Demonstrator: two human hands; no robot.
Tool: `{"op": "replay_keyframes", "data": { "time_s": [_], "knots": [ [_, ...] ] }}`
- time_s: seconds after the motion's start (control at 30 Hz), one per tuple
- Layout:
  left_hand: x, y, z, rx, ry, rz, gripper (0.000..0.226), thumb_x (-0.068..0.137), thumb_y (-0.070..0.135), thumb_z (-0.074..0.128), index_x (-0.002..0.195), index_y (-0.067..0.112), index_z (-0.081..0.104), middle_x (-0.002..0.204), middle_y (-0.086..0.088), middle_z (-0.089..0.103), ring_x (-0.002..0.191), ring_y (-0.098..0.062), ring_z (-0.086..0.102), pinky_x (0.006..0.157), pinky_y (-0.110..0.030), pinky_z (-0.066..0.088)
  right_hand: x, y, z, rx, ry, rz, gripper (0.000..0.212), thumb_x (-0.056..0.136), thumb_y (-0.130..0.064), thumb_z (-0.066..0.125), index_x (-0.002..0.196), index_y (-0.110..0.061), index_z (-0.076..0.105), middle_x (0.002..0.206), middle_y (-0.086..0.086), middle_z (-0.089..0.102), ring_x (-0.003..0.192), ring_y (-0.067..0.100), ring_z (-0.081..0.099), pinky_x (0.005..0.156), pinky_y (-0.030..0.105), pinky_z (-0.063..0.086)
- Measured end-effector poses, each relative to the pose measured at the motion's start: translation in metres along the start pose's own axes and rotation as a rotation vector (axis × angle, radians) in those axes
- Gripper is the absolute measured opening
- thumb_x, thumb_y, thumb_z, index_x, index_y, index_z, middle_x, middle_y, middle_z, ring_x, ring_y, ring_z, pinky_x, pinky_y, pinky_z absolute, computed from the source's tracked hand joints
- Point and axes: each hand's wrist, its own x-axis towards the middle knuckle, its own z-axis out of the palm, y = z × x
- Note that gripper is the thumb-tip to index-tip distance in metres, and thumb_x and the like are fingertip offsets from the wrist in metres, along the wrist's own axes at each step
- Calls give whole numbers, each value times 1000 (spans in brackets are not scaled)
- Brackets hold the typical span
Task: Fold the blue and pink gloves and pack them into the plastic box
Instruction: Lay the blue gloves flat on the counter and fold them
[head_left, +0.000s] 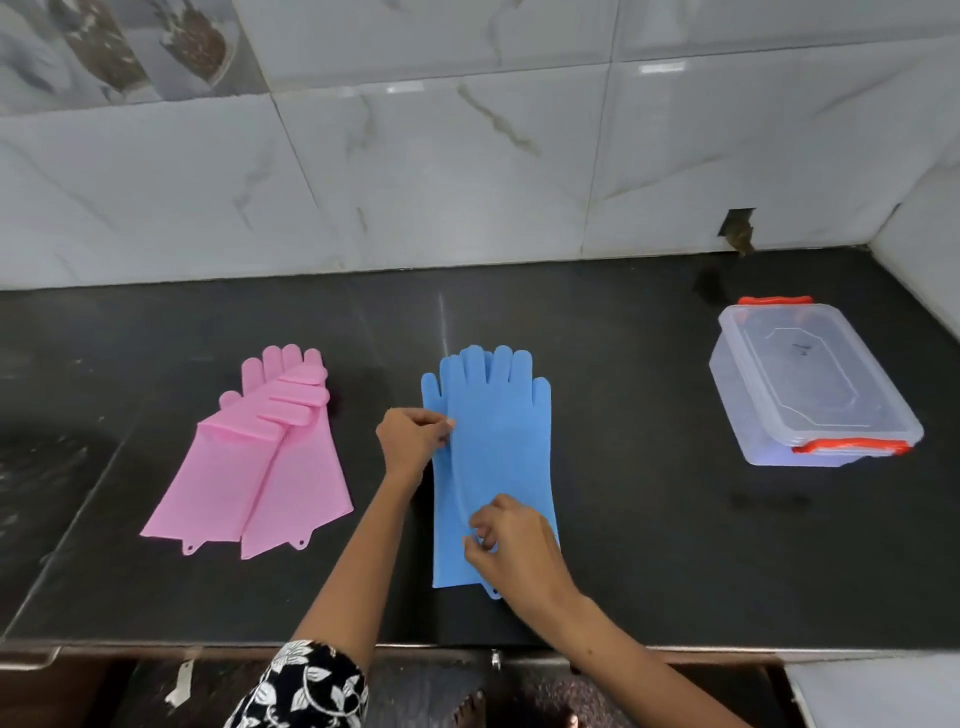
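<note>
The blue gloves (496, 441) lie stacked flat in the middle of the black counter, fingers pointing to the wall. My left hand (410, 441) pinches their left edge near the thumb. My right hand (511, 545) pinches the top glove near the cuff, close to the front. The pink gloves (260, 462) lie to the left, overlapping each other, cuffs toward me, untouched. The clear plastic box (810, 384) with orange clips stands at the right with its lid on.
The black counter (649, 519) runs up to a marble-tiled wall at the back and a tiled corner at the far right. Its front edge is just below my forearms. A small hole in the wall (737, 228) sits behind the box.
</note>
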Motion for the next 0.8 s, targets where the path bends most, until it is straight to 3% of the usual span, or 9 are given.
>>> {"op": "replay_keyframes", "data": {
  "time_s": [0.07, 0.13, 0.27, 0.37, 0.43, 0.5, 0.63, 0.8],
  "knots": [
    [1, -8, -2, 2, -2, -13, 4, 72, 2, 77, 73, 2, 73, 76, -15, 72, 61, -20, 64, 74, -39, 59, 3, 7, 5, 57, -6, 45, 33, 86, -37, 63, 107, -12, 68, 103, 2, 63, 88, 16, 62, 80, 27, 51],
    [3, -11, 0, 4, -12, 1, 7, 71, 8, 79, 74, 4, 74, 72, -13, 72, 62, -22, 66, 74, -38, 59, 13, 20, -4, 67, 111, 103, 34, 85, -39, 66, 107, -13, 67, 104, 0, 63, 90, 15, 62, 82, 30, 51],
    [8, -6, 6, 36, -9, 43, 16, 71, 15, 81, 78, 2, 74, 75, -10, 72, 64, -23, 68, 71, -37, 59, 51, 49, -33, 82, 329, 273, 10, 87, -27, 63, 88, -17, 61, 92, -1, 55, 79, 15, 56, 70, 27, 45],
    [8, -7, 10, 66, 25, 84, 20, 72, 12, 80, 86, -1, 73, 83, -13, 73, 68, -20, 67, 73, -34, 58, 84, 58, -38, 126, 352, 400, 24, 87, -21, 63, 79, 1, 58, 78, 8, 62, 68, 27, 58, 62, 36, 48],
    [7, -9, 12, 87, 51, 134, 20, 73, 11, 78, 89, 0, 74, 85, -12, 73, 69, -16, 66, 72, -26, 55, 102, 58, -38, 216, 390, 446, 30, 86, -17, 62, 70, 7, 54, 66, 20, 61, 57, 35, 49, 57, 38, 46],
    [5, -10, 12, 86, 77, 181, 18, 74, 10, 77, 89, 1, 74, 84, -9, 73, 70, -14, 65, 73, -24, 53, 115, 58, -38, 308, 417, 502, 28, 84, -14, 65, 79, 12, 60, 74, 26, 66, 59, 37, 52, 61, 36, 51],
    [3, -8, 6, 27, 140, 261, 16, 75, 9, 77, 88, 2, 74, 81, -7, 71, 68, -11, 63, 71, -16, 51, 123, 52, -41, 394, 479, 430, 9, 80, -8, 70, 87, -2, 72, 73, 4, 69, 66, 14, 62, 59, 21, 50],
    [7, -16, -10, -42, 218, 291, 17, 74, 11, 78, 91, 6, 74, 80, 0, 69, 70, -7, 64, 67, -12, 50, 132, 41, -36, 459, 469, 331, 13, 80, -13, 72, 92, -6, 72, 81, 4, 72, 77, 17, 68, 73, 36, 59]
  ]
}}
